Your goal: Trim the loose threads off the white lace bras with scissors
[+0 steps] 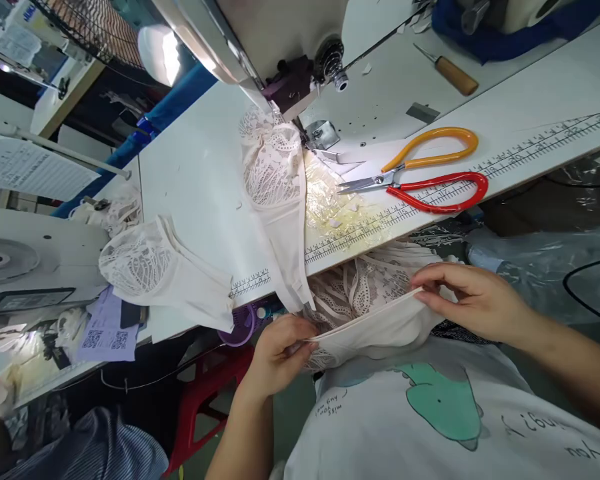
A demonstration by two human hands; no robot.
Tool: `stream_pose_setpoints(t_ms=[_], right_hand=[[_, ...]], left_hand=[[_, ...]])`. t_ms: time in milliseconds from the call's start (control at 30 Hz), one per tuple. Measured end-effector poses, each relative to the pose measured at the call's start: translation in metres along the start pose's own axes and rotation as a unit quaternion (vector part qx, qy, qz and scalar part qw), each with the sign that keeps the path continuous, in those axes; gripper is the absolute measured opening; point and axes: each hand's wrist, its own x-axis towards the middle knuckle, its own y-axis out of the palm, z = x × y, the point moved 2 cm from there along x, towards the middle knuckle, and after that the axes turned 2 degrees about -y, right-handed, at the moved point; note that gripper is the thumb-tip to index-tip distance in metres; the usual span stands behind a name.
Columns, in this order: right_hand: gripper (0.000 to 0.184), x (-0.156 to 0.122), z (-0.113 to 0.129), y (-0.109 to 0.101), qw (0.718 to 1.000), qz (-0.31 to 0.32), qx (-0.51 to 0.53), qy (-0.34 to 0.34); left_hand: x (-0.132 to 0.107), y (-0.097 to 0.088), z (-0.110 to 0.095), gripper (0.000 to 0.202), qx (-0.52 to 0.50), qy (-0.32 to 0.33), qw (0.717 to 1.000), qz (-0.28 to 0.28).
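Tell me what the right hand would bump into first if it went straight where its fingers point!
Probably the lace fabric just ahead of the right hand, which pinches the edge of the cream fabric. Depth is unclear, so it might pass above.

lamp glaring white | worktop bright, dim beneath | outer edges stretched

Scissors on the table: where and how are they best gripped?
Likely by the red handle and orange handle, the right hand coming from the right once it releases the fabric: the scissors lie with loops spread that way, blades pointing left.
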Motion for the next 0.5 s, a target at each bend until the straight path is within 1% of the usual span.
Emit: stream_pose_setpoints(t_ms=[100,267,367,500], right_hand=[[0.013,0.0,0.006,0.001,0.996,-0.038,-0.055,-0.054],[0.015,0.007,0.017,0.002,0.985,-0.057,-0.084,-0.141],[0.014,0.008,0.017,0.003,0.985,-0.044,-0.072,-0.148],[0.015,0.002,0.012,0.003,0.991,-0.036,-0.06,-0.114]], left_hand=[[-0.004,0.002,0.002,0.013,0.027,0.018,0.999,-0.023],[-0.007,0.003,0.005,0.017,0.038,0.033,0.998,-0.043],[-0.007,0.005,0.01,0.016,0.016,0.025,0.998,-0.056],[-0.008,0.01,0.013,0.008,0.001,0.014,0.997,-0.076]])
